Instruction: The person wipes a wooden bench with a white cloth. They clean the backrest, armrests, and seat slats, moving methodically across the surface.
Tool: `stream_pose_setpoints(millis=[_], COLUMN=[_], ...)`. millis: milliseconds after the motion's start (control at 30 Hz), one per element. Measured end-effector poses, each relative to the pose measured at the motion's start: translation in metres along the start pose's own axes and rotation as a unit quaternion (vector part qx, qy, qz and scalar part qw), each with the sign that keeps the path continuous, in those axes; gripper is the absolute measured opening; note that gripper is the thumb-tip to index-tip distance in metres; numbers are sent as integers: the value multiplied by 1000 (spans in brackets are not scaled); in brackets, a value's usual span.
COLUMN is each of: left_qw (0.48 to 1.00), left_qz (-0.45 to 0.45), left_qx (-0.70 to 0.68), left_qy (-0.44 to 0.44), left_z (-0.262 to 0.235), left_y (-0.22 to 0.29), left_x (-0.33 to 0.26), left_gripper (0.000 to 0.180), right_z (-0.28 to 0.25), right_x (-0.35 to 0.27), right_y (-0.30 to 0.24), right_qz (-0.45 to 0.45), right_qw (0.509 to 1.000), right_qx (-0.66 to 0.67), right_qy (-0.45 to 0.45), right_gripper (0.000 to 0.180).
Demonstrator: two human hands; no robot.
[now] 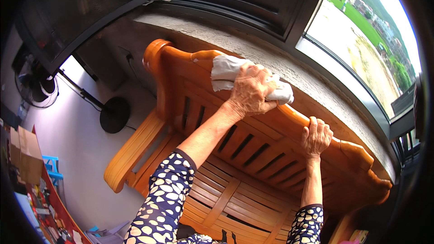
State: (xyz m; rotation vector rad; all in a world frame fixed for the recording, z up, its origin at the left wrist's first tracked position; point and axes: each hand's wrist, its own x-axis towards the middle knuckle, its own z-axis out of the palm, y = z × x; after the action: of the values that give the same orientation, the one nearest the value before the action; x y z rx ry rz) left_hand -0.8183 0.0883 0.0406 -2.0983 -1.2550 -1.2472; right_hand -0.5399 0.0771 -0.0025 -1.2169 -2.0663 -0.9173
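Observation:
A wooden bench (253,142) with a slatted seat and carved backrest stands against the wall under the window. My left hand (253,89) is closed over a white cloth (224,70), pressing it on the top rail of the backrest. One end of the cloth hangs over the front of the rail, and another bunch sticks out past my fingers. Farther right along the same rail, my right hand (317,136) grips the wooden edge, fingers bent over the top. Both forearms reach forward across the seat.
Behind the backrest runs a rough window ledge (203,29), with an open dark-framed window (81,4) at the left. A fan (38,83) and a round black stand base (114,114) are on the left. Cardboard boxes (27,153) and cluttered small items lie lower left, near a blue stool (53,169).

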Motion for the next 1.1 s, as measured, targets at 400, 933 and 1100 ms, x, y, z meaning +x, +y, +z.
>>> stream_pose_setpoints(millis=[400, 933, 1100], left_qw=[999, 794, 847], left_qz=[-52, -438, -438], left_qx=[-14, -171, -155], left_qy=[-2, 384, 260], left_z=[-36, 51, 102], left_y=[-75, 30, 99], left_x=[0, -22, -51], left_gripper=[31, 70, 77], right_z=[-1, -5, -2], right_x=[2, 0, 1], right_y=[2, 7, 1], right_qz=[4, 26, 17], right_qw=[1000, 1000, 1000], right_qx=[-23, -8, 1], right_qy=[20, 6, 20], right_gripper=[44, 36, 36])
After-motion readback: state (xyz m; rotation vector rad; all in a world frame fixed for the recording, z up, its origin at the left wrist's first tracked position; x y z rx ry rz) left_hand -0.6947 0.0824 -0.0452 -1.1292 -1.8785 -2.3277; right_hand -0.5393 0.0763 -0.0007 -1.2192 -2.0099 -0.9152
